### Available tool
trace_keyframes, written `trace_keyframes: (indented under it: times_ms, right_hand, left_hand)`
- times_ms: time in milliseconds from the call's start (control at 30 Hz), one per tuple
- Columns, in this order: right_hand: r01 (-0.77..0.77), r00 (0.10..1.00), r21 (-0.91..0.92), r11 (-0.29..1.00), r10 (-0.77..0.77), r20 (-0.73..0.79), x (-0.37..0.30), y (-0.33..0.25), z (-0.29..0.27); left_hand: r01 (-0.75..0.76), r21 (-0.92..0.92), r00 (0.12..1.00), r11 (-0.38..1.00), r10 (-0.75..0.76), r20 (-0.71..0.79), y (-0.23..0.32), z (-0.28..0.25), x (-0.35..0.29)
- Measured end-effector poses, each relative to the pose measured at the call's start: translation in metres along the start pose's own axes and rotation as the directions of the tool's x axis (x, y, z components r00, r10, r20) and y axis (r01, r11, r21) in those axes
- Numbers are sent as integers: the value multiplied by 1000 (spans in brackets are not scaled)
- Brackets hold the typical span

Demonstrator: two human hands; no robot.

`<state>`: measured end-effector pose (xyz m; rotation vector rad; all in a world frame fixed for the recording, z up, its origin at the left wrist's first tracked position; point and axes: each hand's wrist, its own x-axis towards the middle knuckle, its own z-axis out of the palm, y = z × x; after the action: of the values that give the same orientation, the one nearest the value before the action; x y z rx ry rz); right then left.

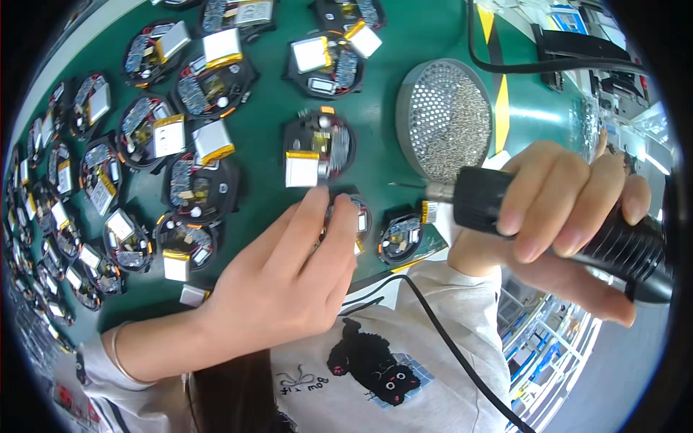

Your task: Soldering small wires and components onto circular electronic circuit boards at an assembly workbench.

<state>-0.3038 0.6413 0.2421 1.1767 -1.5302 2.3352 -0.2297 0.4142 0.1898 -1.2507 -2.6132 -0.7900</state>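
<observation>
My right hand (570, 209) is wrapped round a black electric screwdriver (484, 202), whose thin bit points left over the green work mat. My left hand (289, 267) has its fingers bent down onto a round black housing with a circuit board (364, 216), at the near edge of the mat; my fingers hide much of it. Just beyond lies another open housing (339, 144) with a silver pouch battery (302, 169) at its side. To the right of my left fingers sits a smaller housing (401, 237).
A round tray (426, 108) with a perforated plate, partly covered with tiny screws, stands at centre right. Rows of similar housings with batteries (209, 187) fill the left side. A black cable (534, 68) crosses the far right, past yellow-black tape (502, 108). Another cable (447, 332) hangs before my shirt.
</observation>
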Motion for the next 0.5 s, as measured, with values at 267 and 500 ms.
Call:
trace_keyframes:
  times_ms: [267,500]
  right_hand:
    - [18,989,-95,995,-4,146,-3,16,15]
    - [68,992,-57,996,-62,114,-11,28,17]
  left_hand:
    - [-40,-28,999,999,39,-11,-23,11,12]
    - [-58,-37,998,998,57,-14,-29,12,6]
